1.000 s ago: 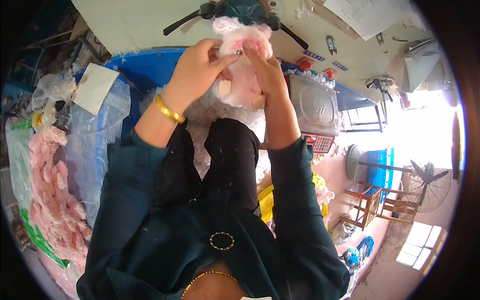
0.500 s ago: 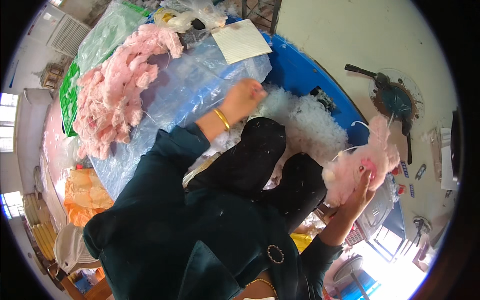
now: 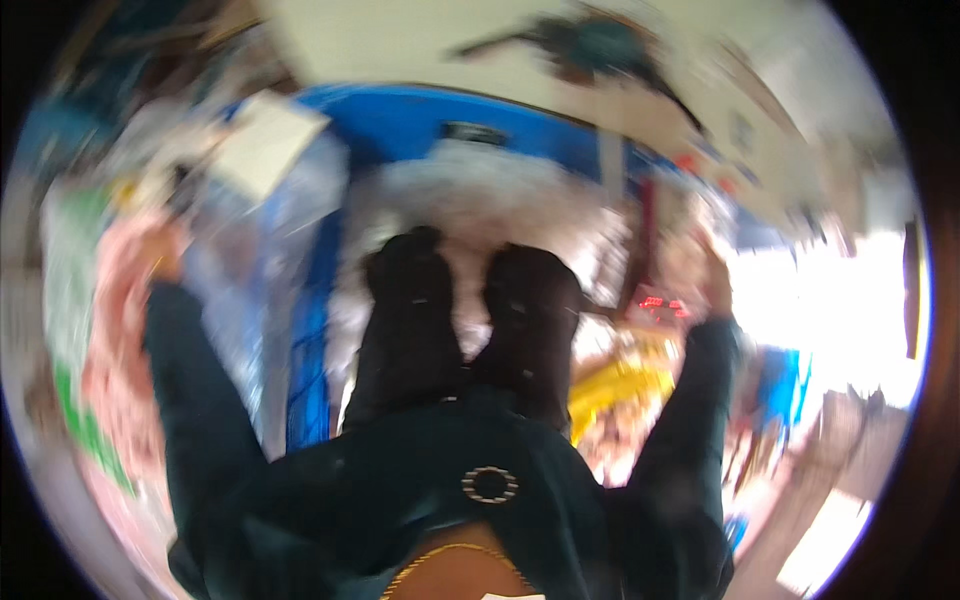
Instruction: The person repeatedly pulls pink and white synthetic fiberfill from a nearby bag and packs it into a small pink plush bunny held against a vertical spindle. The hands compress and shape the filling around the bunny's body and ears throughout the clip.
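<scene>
Pic v. blurry, so fine detail's lost. Both arms spread wide, one each side of the person's lap. L hand [image 3: 165, 250] is way out on the L, at the upper end of the pink fluffy pile [image 3: 125, 340]; can't tell if it's gripping any or just touching, nor how wide the hand is. Pile runs down the far L side, btwn the pale green sack [image 3: 70, 230] & the clear plastic sheet [image 3: 240, 260]. Pale paper [image 3: 268, 145] lies at the sheet's top end.

R hand [image 3: 717, 280] is out on the R, at approx. same height, right beside a pale pinkish thing [image 3: 682, 245]. Too smeared to say what that is, or whether the hand's holding it; grip unclear too. Small thing w/ red marks [image 3: 660, 307] is just below, L of the wrist. Yellow bag [image 3: 620, 385] sits lower, btwn R forearm & the dark trousers [image 3: 410, 320].

Straight ahead, past the knees: white stuffing [image 3: 480, 190] in the blue tub [image 3: 400, 110], well apart from both hands. Table [image 3: 370, 40] is beyond, w/ a dark green device [image 3: 605, 45] w/ dark handles on it, plus a couple of red spots [image 3: 685, 162] nr the edge. Blue crate [image 3: 780, 385] off to the R, past the R sleeve.
</scene>
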Demonstrator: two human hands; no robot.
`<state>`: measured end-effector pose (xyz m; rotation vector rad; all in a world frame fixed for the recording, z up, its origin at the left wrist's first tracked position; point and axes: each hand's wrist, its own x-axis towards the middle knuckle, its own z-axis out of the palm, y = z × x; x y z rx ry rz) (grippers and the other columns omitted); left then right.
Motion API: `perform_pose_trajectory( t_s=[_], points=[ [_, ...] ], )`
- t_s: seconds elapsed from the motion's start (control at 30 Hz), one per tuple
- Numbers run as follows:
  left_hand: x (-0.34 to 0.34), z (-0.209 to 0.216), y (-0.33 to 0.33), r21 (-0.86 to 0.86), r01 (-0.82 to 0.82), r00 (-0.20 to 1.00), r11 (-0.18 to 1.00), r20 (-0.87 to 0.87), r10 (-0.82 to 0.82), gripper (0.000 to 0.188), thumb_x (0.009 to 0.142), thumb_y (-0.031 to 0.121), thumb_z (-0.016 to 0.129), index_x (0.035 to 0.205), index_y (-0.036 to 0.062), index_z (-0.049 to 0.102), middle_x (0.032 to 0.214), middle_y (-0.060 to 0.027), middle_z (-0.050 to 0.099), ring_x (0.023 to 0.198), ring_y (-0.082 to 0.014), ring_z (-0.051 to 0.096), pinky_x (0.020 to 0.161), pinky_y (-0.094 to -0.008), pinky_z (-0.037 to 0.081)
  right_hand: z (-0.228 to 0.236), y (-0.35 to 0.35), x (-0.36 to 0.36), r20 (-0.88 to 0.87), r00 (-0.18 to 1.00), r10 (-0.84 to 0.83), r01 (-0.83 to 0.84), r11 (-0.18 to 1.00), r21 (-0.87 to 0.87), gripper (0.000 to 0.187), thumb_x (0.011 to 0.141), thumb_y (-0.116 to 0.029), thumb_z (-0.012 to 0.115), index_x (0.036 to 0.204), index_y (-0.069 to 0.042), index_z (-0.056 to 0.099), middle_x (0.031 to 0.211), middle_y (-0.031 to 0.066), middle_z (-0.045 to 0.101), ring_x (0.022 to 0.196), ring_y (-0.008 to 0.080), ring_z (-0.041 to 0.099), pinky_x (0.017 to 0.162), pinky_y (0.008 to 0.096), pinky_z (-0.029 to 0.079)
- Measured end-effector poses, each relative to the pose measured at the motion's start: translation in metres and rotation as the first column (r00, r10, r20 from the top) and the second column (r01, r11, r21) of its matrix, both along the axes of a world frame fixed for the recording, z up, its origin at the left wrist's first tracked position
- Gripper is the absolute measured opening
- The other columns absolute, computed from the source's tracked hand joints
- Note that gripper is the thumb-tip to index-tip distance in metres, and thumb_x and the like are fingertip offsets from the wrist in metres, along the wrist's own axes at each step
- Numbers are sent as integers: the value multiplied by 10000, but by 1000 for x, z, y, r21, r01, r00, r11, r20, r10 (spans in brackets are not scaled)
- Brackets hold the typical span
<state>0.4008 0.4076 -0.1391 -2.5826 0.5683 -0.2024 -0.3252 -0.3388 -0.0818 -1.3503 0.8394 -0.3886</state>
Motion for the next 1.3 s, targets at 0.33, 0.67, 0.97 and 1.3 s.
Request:
perform_pose_trajectory(
  t_s=[0.33, 0.67, 0.97, 1.3],
  points=[
    [-14, -7, 109, -433, 289, 899, 854, -184, -398, 377, 758, 208, 658, 1039, -41, 625, 968, -184, 663, 897, -334, 624, 819, -412, 504, 16, 4, -12, -395, 640, -659, 612, 748, -256, 768, 691, -635, 723, 1202, -91, 536, 1020, 94, 581, 878, 203, 611, 708, 362, 496],
    [-246, 11, -114, -897, -206, 660, 390, -422, -622, 505, 793, 299, 685, 1142, -47, 569, 1108, -233, 614, 1003, -358, 595, 843, -439, 473, 9, 19, 41, -387, 818, -425, 276, 881, -384, 589, 758, -493, 689, 1155, -62, 627, 1051, 155, 669, 934, 215, 651, 793, 335, 501],
    [-347, 72, -277, -193, -981, 83, -5, -399, -913, 528, 951, 439, 459, 1233, -8, 469, 988, -115, 592, 826, -251, 595, 749, -464, 491, 37, 126, -18, -880, 291, -377, -796, 415, -441, 308, 746, -310, 657, 921, -60, 701, 874, 192, 666, 818, 331, 653, 743, 399, 510],
    [-411, 82, -343, -688, -663, -71, 295, -335, -940, 459, 918, 279, 599, 1230, -46, 514, 1177, -164, 582, 1044, -251, 564, 934, -354, 427, 79, 251, 119, 72, 872, 484, -451, 851, -269, 409, 797, -392, 747, 1007, -45, 699, 994, 109, 697, 930, 184, 623, 803, 301, 490]
  ],
)
